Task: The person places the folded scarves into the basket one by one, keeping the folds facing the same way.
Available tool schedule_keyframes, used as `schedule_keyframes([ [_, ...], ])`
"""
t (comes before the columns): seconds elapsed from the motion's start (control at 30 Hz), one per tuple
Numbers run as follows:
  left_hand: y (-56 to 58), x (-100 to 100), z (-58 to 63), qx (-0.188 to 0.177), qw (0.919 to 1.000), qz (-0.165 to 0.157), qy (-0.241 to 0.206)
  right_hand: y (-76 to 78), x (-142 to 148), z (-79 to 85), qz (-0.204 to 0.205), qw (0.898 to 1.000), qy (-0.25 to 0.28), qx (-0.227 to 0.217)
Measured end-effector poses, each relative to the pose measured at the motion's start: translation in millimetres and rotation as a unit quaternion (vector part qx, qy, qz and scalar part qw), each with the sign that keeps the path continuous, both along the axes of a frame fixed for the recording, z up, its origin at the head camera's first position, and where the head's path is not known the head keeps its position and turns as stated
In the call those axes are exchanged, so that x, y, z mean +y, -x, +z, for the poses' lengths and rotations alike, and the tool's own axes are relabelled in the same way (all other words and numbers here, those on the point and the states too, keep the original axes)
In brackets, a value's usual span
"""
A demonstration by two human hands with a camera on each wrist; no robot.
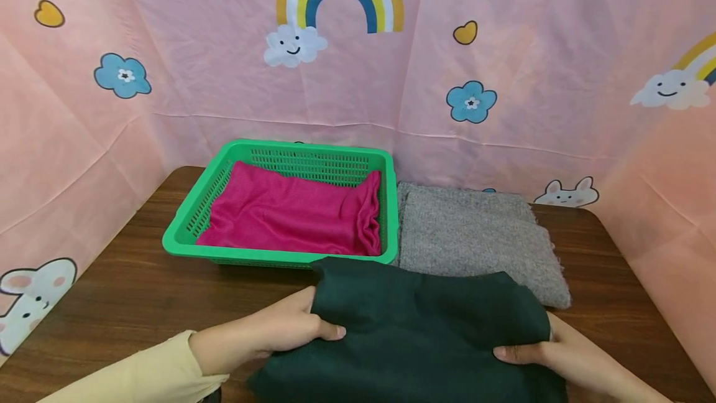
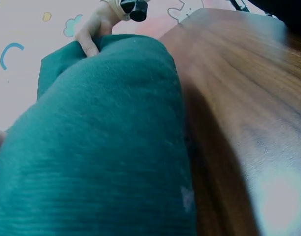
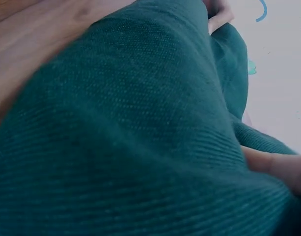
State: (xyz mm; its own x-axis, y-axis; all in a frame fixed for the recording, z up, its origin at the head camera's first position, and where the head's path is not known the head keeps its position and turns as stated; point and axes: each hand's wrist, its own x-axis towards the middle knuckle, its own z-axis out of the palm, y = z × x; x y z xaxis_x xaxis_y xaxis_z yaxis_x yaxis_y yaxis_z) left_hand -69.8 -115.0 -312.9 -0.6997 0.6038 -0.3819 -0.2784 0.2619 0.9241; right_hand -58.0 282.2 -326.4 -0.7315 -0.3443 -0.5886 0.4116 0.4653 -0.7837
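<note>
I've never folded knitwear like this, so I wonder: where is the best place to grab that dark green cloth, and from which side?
Probably by its two side edges, coming in from left and right as the hands do now. The dark green cloth lies as a wide, soft bundle on the table, so the left hand and right hand, pinching opposite edges with thumbs on top, keep it from sagging.
</note>
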Motion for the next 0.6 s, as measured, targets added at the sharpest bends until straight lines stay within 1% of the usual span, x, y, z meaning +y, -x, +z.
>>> schedule_keyframes([
  [0.07, 2.2, -1, 4.9, 0.004, 1.0, 0.003, 0.003, 1.8, -1, 5.6, 0.002, 0.999, -0.025, 0.022],
  [0.2, 6.6, -3, 15.4, 0.011, 0.9998, 0.009, 0.011, 5.3, -4, 16.2, -0.003, 0.997, -0.055, 0.045],
  [0.27, 8.4, -5, 20.4, 0.014, 0.9997, 0.01, 0.015, 6.9, -7, 20.3, -0.005, 0.997, -0.057, 0.051],
  [0.5, 14.5, -12, 36.7, 0.026, 0.999, 0.014, 0.033, 15.5, -15, 32.6, 0.003, 0.997, -0.035, 0.075],
  [0.6, 17.3, -15, 44.6, 0.028, 0.9988, 0.018, 0.036, 20.2, -19, 39.8, 0.004, 0.995, -0.04, 0.087],
])
